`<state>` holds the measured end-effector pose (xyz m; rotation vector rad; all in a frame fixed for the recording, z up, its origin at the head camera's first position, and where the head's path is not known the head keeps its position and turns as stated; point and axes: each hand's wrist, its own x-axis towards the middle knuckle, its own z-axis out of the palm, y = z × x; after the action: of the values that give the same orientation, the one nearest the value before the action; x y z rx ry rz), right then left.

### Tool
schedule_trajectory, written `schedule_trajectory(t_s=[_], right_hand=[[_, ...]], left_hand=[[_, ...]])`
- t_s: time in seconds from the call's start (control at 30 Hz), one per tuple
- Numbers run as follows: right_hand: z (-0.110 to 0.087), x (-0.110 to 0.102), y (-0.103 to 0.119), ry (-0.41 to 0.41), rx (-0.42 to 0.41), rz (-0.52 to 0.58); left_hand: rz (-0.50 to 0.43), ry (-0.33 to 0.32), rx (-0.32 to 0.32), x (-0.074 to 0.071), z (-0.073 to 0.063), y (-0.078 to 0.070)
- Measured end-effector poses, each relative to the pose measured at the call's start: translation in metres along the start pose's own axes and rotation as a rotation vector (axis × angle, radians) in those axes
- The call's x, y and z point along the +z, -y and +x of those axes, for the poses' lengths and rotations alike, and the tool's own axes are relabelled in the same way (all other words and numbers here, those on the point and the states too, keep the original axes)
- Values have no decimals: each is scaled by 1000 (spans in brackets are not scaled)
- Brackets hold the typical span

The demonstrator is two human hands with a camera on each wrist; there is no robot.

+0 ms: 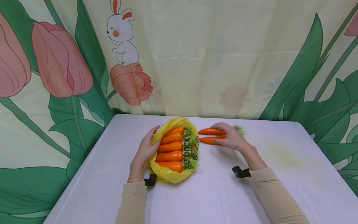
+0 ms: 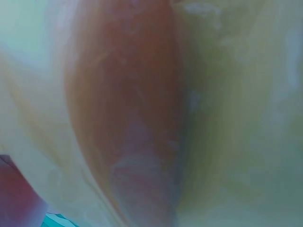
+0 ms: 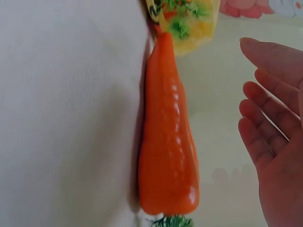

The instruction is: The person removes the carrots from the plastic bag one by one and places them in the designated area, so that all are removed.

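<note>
A yellow plastic bag (image 1: 174, 178) with dark printing lies on the table, its mouth turned up. Several orange carrots (image 1: 171, 146) with green tops rest in a row inside it. My left hand (image 1: 146, 146) holds the bag's left rim; its farther fingers are partly hidden. In the left wrist view, the translucent plastic (image 2: 236, 113) fills the picture with a blurred orange shape behind it. Right of the bag lie two more carrots (image 1: 208, 140), tips toward it. Over them hovers my right hand (image 1: 230, 137), its fingers loosely bent and apart from the carrot (image 3: 168, 137) in the right wrist view.
A white cloth (image 1: 201, 199) covers the table. Behind its far edge hangs a pale curtain (image 1: 190, 62) printed with tulips, leaves and a rabbit. Black wrist-worn devices (image 1: 241, 172) stick out from both sleeves.
</note>
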<state>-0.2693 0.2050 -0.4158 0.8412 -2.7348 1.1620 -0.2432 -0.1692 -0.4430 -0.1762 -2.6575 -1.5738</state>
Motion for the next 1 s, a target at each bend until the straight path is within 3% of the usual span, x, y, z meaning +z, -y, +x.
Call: schedule_trajectory(t_s=[0.27, 1.0], right_hand=[[8, 21, 16, 18, -90, 79], [33, 71, 72, 171, -213, 23]], left_hand=[[-4, 8, 1, 0, 0, -2], [17, 6, 9, 0, 0, -3]])
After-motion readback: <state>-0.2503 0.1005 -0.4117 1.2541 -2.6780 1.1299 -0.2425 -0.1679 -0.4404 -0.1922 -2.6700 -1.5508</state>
